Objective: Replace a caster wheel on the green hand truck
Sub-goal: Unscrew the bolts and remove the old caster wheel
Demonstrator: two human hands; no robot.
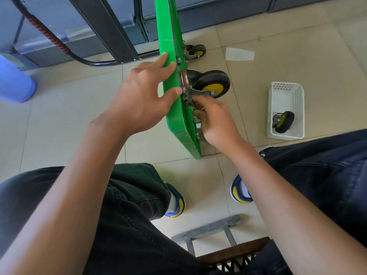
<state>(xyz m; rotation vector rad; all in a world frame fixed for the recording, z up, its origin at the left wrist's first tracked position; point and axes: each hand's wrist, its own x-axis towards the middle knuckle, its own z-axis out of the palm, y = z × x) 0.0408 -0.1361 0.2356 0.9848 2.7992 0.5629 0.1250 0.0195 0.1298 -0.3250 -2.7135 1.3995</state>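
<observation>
Pale beige floor tiles [288, 36] with thin grout lines fill most of the frame, evenly lit. Along the top runs a dark grey metal cabinet base [218, 14]. A black cable [83, 58] with a red spiral sleeve curves across the upper left, beside a blue plastic bin [14, 82]. A white paper scrap [239, 54] lies upper right.

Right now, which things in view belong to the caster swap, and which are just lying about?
Job:
green hand truck, standing on edge
mounted caster
left hand steadying the deck
right hand at the caster's mounting plate
loose caster in the white basket

Lying about:
paper scrap
blue bin
black hose
</observation>
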